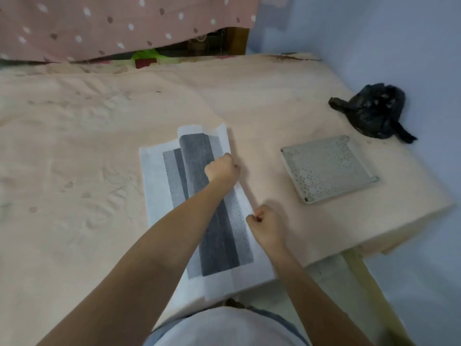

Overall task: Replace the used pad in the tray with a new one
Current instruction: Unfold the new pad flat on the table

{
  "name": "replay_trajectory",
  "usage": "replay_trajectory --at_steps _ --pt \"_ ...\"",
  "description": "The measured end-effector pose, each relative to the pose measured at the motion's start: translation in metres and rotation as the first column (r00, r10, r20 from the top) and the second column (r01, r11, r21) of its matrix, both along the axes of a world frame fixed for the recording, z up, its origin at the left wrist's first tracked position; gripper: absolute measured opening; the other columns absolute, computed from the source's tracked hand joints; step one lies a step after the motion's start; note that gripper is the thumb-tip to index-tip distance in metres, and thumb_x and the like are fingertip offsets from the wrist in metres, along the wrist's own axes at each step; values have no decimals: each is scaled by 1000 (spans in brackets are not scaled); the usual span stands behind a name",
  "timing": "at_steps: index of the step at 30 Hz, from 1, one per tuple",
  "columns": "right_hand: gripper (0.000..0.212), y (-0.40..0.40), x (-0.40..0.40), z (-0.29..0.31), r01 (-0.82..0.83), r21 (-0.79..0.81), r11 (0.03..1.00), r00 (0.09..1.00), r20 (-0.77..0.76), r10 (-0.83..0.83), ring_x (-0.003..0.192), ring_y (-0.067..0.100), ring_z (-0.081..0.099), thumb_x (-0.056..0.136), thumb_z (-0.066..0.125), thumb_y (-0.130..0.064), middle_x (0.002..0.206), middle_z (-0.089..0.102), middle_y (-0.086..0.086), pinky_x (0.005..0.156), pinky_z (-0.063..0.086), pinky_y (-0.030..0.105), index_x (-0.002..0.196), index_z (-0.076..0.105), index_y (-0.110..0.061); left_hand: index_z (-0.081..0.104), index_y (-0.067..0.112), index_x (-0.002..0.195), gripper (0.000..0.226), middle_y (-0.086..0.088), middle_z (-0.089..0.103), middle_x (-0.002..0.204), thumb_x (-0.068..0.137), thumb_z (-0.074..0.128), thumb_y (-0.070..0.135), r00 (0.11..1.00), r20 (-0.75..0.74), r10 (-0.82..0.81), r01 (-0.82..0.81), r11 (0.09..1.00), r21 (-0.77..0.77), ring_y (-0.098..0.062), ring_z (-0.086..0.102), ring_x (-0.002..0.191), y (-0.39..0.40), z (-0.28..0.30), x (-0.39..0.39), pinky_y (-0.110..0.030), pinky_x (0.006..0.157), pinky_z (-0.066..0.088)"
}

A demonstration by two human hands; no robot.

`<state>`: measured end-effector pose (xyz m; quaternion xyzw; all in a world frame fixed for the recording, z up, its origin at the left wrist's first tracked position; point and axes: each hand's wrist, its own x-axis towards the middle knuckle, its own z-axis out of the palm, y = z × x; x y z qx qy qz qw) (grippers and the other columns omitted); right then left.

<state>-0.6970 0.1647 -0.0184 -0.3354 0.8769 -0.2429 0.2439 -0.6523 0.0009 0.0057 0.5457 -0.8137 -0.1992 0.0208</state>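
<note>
The pad [199, 208] lies lengthwise on the bed [74, 158], its near end over the near edge. It is white round the border with a grey centre, and it is still partly folded: a darker grey flap lies along the middle, and the far right corner curls up. My left hand [220, 168] has its grip closed, pinching the pad's right border about halfway along. My right hand [264, 221] is also curled, pinching the same right border nearer to me. The tray [329, 168], a pale perforated square, sits to the right, apart from the pad. A tied black bag [374, 109] lies beyond it by the wall
</note>
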Motion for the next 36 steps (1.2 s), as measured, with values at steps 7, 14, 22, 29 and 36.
replay_trajectory --at_steps 7,14,22,29,36 --pt "36 13 -59 2 35 -1 999 997 -64 -35 54 12 39 82 57 -17 53 35 -8 51 27 22 56 32 -22 50 8 99 21 -5 53 80 96 42 28 1000 -6 -11 12 998 56 -24 49 68 7 -4 -59 -26 46 26" --pt "39 16 -106 -8 45 30 999 991 -130 -40 48 3 37 82 57 -15 53 38 -8 49 28 19 55 31 -25 46 12 92 17 -3 59 76 94 41 28 998 -48 37 -28 983 182 -23 54 69 4 -26 -104 -25 48 31" --pt "19 17 -129 -36 32 256 966 999 -31 -24 59 10 47 87 53 -26 62 47 -6 53 33 23 71 51 -16 54 13 98 17 -5 65 91 96 46 29 992 -102 77 -36 935 353 -25 63 86 3 -56 -117 -32 69 48" --pt "14 17 -132 -42 51 258 965 999 -25 -46 72 16 54 85 59 -28 77 56 -3 63 35 24 80 53 -16 64 7 106 25 -11 66 88 94 43 15 970 -238 53 71 873 483 -31 67 76 0 -66 -115 -33 67 55" --pt "14 -4 -105 -30 -80 128 989 991 -97 92 73 18 50 82 58 -12 75 45 -3 63 39 28 79 45 -14 56 7 120 28 -3 56 100 96 43 10 939 -332 86 60 912 405 -18 55 89 6 -59 -81 -18 68 45"
